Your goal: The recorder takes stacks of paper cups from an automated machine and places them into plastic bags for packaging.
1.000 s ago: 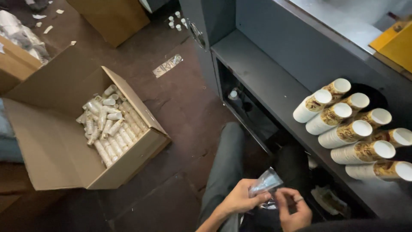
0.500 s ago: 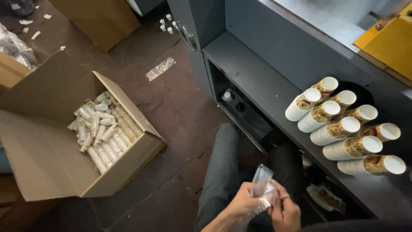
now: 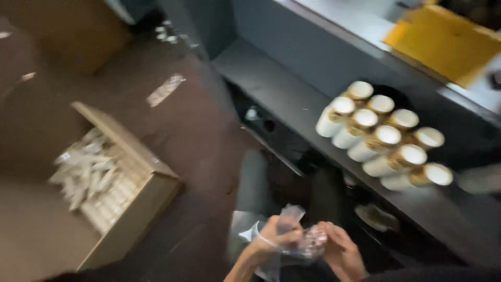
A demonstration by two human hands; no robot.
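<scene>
Hands low in frame, both on one clear plastic wrapper (image 3: pixel 292 237), blurry shot. We see the left hand (image 3: pixel 271 240) with fingers curled around the wrapper's left part, thumb side up. The right hand (image 3: pixel 342 253) pinches the wrapper's right end, fingers narrow and bent inward. The wrapper sits between the two hands, above the person's lap, one corner sticking up past the left fingers. What is inside we cannot tell, too smeared. To the left on the brown floor (image 3: pixel 198 156) stands an open cardboard box (image 3: pixel 138 209) with many small pale tubes (image 3: pixel 86 172) lying in it. Up right, a stack of white cylinders (image 3: pixel 383 141) with gold bands lies on its side on a dark shelf (image 3: pixel 292 89). A yellow flat object (image 3: pixel 443 44) rests on the top ledge.
</scene>
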